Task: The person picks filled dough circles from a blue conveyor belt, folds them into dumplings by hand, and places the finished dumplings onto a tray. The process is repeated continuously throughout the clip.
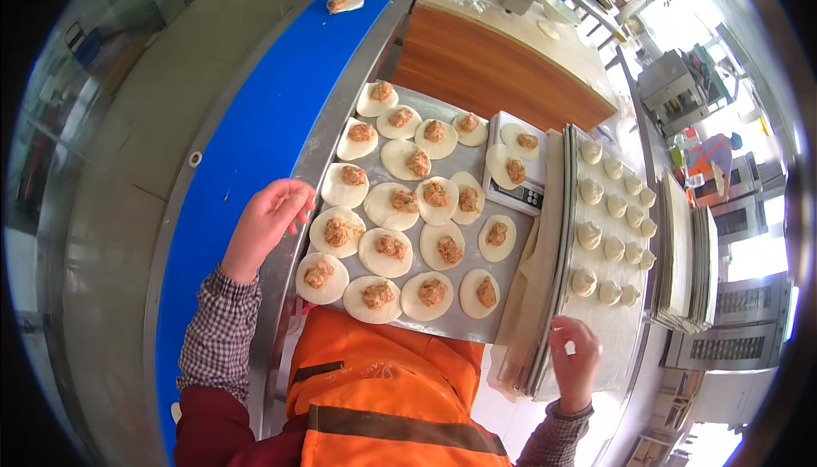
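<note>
My left hand (271, 219) hovers over the metal edge between the blue conveyor belt (281, 110) and a metal tray (502, 287). Its fingers are loosely bent and apart, with nothing seen in them. Several round dough wrappers lie on the tray, each topped with orange-brown filling, such as the dough wrapper (344, 230) nearest that hand. Beside the near edge of the right-hand tray (613, 331) is my right hand (575, 361), fingers curled in. A small white patch shows between them; whether it is dough or a gap is unclear. Pleated buns (589, 236) stand in rows on that tray.
A digital scale (528, 198) carries two filled wrappers at the tray's far right. Beige cloth (521, 322) hangs between the trays. Stacked trays (691, 254) stand farther right. More filled wrappers (345, 2) lie on the belt's far end. Another person (713, 157) is in the background.
</note>
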Action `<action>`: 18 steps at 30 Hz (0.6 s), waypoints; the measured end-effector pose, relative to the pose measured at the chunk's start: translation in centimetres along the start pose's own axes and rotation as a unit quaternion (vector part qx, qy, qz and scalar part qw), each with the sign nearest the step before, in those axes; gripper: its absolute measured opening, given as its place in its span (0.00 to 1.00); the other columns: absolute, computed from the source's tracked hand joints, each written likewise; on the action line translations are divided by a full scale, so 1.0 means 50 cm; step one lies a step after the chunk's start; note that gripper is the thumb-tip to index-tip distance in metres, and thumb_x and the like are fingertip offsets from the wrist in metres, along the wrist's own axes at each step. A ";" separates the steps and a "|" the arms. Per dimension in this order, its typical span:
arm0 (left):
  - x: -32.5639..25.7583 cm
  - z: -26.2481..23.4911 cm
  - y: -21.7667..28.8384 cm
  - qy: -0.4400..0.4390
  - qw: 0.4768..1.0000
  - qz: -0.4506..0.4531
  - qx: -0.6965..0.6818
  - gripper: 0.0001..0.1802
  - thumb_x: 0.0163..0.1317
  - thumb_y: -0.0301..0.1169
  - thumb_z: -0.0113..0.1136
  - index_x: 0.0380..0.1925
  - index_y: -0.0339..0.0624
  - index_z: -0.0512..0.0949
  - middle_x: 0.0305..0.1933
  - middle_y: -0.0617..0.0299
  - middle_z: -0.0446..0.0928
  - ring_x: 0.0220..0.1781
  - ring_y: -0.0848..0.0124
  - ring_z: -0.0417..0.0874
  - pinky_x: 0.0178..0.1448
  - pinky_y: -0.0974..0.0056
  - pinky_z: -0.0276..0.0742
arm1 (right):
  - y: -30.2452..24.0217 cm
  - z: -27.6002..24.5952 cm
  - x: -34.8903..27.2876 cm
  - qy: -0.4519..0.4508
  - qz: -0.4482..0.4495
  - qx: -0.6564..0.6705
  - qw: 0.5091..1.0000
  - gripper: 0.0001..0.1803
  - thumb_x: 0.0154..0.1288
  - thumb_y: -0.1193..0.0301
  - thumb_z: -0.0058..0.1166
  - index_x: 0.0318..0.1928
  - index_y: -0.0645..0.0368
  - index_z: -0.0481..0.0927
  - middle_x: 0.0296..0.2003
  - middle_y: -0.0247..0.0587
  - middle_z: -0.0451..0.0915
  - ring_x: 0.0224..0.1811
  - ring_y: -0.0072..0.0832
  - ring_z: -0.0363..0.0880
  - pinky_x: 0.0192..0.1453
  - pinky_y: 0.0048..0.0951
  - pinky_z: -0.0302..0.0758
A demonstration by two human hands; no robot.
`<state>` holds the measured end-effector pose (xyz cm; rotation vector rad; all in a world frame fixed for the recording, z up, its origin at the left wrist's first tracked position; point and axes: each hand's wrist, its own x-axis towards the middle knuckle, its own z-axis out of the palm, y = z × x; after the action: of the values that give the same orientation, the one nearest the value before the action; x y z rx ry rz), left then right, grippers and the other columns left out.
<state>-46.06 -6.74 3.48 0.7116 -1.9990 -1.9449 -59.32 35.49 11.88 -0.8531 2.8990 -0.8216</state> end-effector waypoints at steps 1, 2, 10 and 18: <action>0.026 0.006 0.000 -0.013 1.000 -0.002 0.018 0.14 0.70 0.37 0.50 0.44 0.38 0.76 0.37 0.66 0.78 0.34 0.81 0.76 0.34 0.75 0.72 | 0.001 0.015 -0.009 0.002 0.006 -0.001 1.000 0.10 0.52 0.83 0.57 0.37 0.66 0.81 0.31 0.44 0.82 0.25 0.26 0.80 0.31 0.24 0.76; 0.054 0.015 -0.004 -0.017 0.999 0.009 0.050 0.14 0.70 0.37 0.50 0.44 0.38 0.76 0.37 0.66 0.78 0.34 0.81 0.76 0.34 0.75 0.72 | 0.011 0.033 -0.019 0.001 0.011 0.017 1.000 0.09 0.52 0.83 0.57 0.36 0.67 0.80 0.30 0.44 0.82 0.25 0.26 0.80 0.31 0.24 0.76; 0.298 0.007 -0.047 0.031 0.980 0.109 0.164 0.12 0.63 0.32 0.59 0.38 0.32 0.78 0.34 0.60 0.81 0.37 0.76 0.81 0.42 0.71 0.77 | -0.009 0.103 0.012 -0.019 0.077 0.067 0.995 0.07 0.53 0.81 0.59 0.35 0.65 0.80 0.27 0.45 0.81 0.25 0.30 0.80 0.31 0.25 0.75; 0.535 -0.113 0.007 0.183 0.973 -0.006 0.142 0.15 0.64 0.39 0.57 0.43 0.40 0.78 0.36 0.66 0.78 0.36 0.78 0.76 0.38 0.71 0.73 | -0.027 0.108 0.090 -0.072 0.102 0.044 0.991 0.09 0.61 0.76 0.58 0.42 0.62 0.80 0.35 0.46 0.81 0.36 0.36 0.80 0.40 0.31 0.76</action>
<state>-65.87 -25.32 0.24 1.0627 -2.0502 -1.4150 -61.65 29.63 8.48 -0.5708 2.7430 -0.8240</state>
